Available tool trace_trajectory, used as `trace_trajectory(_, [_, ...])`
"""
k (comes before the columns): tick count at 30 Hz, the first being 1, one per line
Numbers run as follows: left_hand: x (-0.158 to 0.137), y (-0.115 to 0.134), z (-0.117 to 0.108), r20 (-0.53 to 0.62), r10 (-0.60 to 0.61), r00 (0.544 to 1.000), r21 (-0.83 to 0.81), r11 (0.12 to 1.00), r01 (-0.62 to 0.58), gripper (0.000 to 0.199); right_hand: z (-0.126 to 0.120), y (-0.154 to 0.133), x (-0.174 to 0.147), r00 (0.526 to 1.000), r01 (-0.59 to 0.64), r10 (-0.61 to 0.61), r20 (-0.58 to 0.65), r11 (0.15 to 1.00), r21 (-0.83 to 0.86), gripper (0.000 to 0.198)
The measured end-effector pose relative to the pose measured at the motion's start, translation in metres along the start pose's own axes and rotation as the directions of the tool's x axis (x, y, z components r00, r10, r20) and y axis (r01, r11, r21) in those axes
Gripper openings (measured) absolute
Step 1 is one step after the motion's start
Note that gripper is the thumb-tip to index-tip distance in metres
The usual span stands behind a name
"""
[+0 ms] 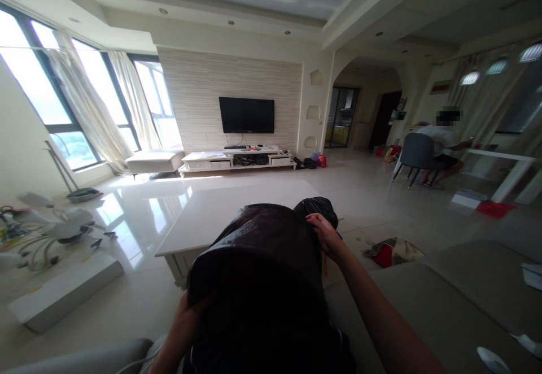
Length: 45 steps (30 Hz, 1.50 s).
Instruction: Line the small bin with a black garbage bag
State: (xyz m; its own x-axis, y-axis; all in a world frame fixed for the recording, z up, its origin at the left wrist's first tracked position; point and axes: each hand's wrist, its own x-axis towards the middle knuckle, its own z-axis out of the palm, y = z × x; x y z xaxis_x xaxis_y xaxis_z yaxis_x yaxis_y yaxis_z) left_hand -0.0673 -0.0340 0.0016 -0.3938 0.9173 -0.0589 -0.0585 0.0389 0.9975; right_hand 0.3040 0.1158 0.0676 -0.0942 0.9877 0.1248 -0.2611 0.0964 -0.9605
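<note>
A large black plastic bag (262, 272) fills the lower middle of the head view, held up close in front of me. My left hand (188, 314) grips its lower left edge, mostly hidden behind the plastic. My right hand (325, 233) clutches the bag's upper right side, where the plastic bunches into a dark lump (317, 207). The bag hangs over the near end of a white coffee table (220, 210).
A grey sofa (444, 295) stretches to the right and below. A red and beige item (392, 251) lies on the floor. A dismantled lamp (46, 235) and white board (63, 292) lie left. A TV unit (237, 159) stands far off; a person (442, 148) sits at a right-hand table.
</note>
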Motion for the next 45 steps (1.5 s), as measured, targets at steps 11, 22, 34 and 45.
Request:
trace_trajectory(11, [-0.028,0.058,0.03,-0.122,-0.371,0.92,-0.334,0.889,0.314,0.058,-0.038,0.063,-0.04,0.969,-0.235,0.211,0.131,0.949,0.211,0.073])
trace_trajectory(22, [-0.023,0.04,0.036,-0.194,-0.169,0.966,-0.145,0.979,0.142,0.05,-0.002,0.026,-0.044,0.998,-0.041,0.037,-0.06,0.997,-0.073,0.048])
trace_trajectory(34, [-0.072,0.046,0.067,0.268,0.275,0.923,0.172,0.929,-0.327,0.101,-0.014,0.043,-0.047,0.953,-0.161,0.197,-0.23,0.973,0.164,0.058])
trace_trajectory(45, [-0.031,0.047,0.052,0.052,0.16,0.986,0.143,0.976,-0.166,0.103,-0.029,0.022,-0.067,0.959,-0.212,0.242,-0.145,0.958,0.193,0.057])
